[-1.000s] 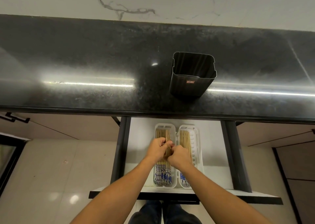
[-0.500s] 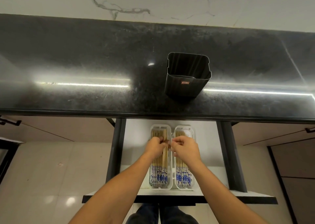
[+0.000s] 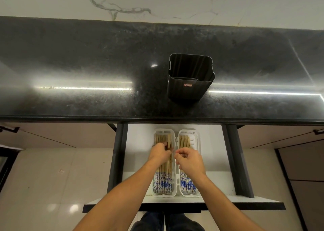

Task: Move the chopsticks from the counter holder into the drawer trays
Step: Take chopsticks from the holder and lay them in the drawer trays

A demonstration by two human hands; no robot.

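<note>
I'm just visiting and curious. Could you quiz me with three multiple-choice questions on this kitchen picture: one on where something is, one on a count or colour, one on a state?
1. Where does the black holder stand?
A. On the dark counter
B. Inside the drawer
C. On the floor

2. How many white trays lie in the drawer?
A. One
B. Two
C. Four

3. What state is the holder in?
A. Packed with chopsticks
B. Tipped over
C. Upright, no chopsticks showing inside

Answers:
1 A, it sits on the counter above the open drawer.
2 B, the left tray and right tray lie side by side.
3 C, its dark interior shows no sticks; the chopsticks fill the trays, under the left hand and right hand.
</note>
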